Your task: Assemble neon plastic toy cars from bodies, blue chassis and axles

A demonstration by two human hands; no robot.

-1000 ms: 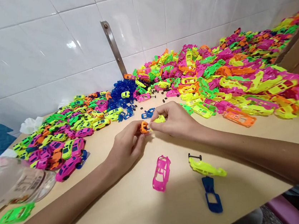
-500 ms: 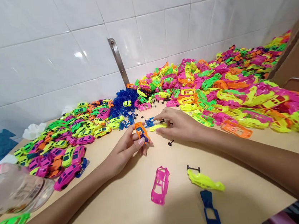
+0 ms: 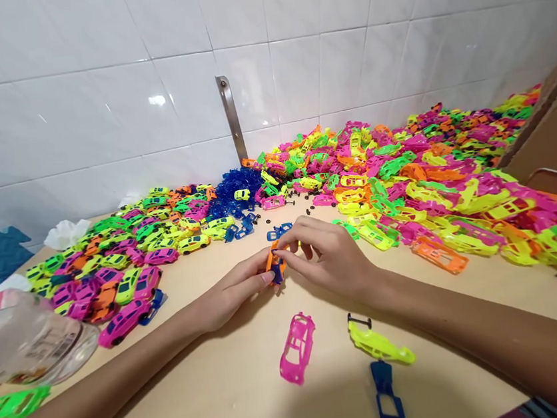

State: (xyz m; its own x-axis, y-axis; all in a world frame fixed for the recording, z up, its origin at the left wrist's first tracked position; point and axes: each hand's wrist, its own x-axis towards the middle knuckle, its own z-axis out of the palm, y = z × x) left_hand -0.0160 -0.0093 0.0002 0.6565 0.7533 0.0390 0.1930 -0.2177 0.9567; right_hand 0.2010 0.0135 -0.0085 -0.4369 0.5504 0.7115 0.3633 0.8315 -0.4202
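My left hand [image 3: 249,281] grips a small orange toy car [image 3: 270,258] with a blue base inside it, thumb on the near end. The fingertips of my right hand [image 3: 321,251] close on the car's far end; a tiny dark part shows by the thumb, its kind unclear. A blue car base [image 3: 279,230] lies just behind the hands. Closer to me are a pink car shell [image 3: 297,349], a yellow car shell [image 3: 382,345] with a black wheel axle [image 3: 359,321] at its end, and a flat blue base piece [image 3: 388,398].
Assembled toy cars [image 3: 127,253] cover the left side. Behind stands a heap of blue bases [image 3: 233,190], with a large pile of colourful shells [image 3: 406,181] to the right. A clear plastic container [image 3: 27,341] is at left, a cardboard box [image 3: 551,131] at right.
My right hand has come from behind the car to its far end, meeting my left hand. The car has tilted and shifted slightly toward me. The camera view has shifted a little.
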